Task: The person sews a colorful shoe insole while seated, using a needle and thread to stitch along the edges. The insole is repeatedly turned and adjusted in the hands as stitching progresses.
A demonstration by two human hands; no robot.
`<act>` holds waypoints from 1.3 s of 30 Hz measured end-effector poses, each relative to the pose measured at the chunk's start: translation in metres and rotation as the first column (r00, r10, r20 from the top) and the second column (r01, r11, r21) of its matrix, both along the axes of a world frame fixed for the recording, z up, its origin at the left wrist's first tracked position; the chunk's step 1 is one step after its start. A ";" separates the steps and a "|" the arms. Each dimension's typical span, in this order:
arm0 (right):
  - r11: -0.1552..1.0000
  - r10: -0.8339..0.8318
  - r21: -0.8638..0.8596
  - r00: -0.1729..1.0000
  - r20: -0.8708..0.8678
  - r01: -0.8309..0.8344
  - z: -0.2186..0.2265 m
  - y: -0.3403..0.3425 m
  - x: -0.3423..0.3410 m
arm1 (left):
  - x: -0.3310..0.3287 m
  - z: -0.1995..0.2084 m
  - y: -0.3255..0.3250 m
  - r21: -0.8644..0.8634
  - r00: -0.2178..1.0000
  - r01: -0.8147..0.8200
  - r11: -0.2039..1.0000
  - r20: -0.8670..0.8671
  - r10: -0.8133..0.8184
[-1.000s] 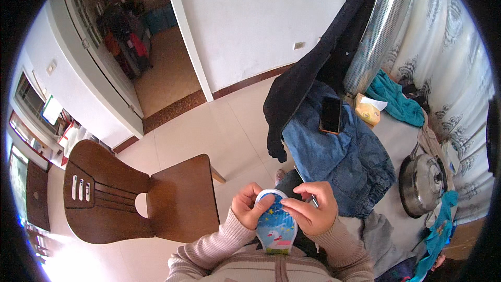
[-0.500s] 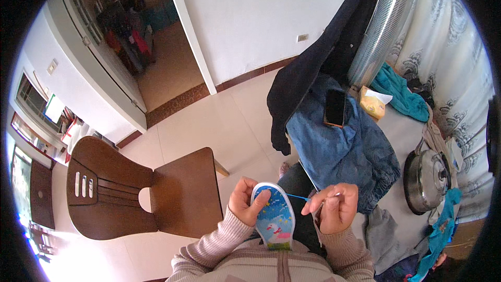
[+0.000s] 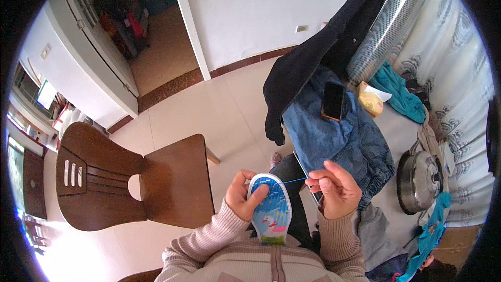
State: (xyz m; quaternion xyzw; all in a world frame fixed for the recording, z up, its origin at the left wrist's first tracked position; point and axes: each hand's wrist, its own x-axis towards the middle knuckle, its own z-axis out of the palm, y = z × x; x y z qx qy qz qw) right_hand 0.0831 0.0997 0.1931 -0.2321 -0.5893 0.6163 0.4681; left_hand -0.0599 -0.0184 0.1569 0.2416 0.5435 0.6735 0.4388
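Observation:
An insole (image 3: 271,213) stitched with a blue sky, a white bird and pink and green patches is in front of my body. Its white-edged, rounded end points away from me. My left hand (image 3: 241,196) grips it by the left edge, thumb pressed on the blue upper part and fingers behind. From its right edge a blue thread (image 3: 295,180) runs taut to my right hand (image 3: 336,190), which pinches it between thumb and fingertips. One finger of that hand is raised. I cannot make out a needle.
A brown wooden chair (image 3: 175,180) stands at my left. To the right, a table bears blue denim clothing (image 3: 323,138), a black phone (image 3: 333,101), a tissue pack (image 3: 371,99) and a lidded metal pot (image 3: 417,183). Black cloth (image 3: 300,78) hangs over the table's far left side.
My right hand has turned and lifted slightly, its fingers opening out more, with the thread still stretched to the insole. My left hand keeps its grip. The whole view has shifted a little.

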 end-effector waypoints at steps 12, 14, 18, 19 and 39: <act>0.606 -0.210 0.782 0.918 0.336 -0.147 0.009 -0.007 0.000 | 0.002 -0.002 -0.008 -0.011 0.999 0.000 1.000 -0.033 0.000; 0.491 -0.264 0.828 0.860 0.437 -0.270 0.007 -0.010 0.004 | 0.004 0.001 -0.010 -0.020 0.998 0.009 1.000 0.055 -0.008; 0.400 -0.355 0.847 0.793 0.495 -0.350 0.009 -0.014 -0.001 | 0.002 0.000 -0.011 -0.006 0.999 0.000 1.000 0.040 0.000; 0.377 -0.370 0.856 0.790 0.488 -0.353 0.009 -0.015 -0.001 | 0.002 -0.001 -0.012 0.003 1.000 -0.008 1.000 0.015 0.008; 0.141 -0.464 0.833 0.707 0.533 -0.535 0.025 -0.017 -0.009 | 0.000 -0.003 -0.017 -0.017 0.997 0.003 1.000 0.079 -0.002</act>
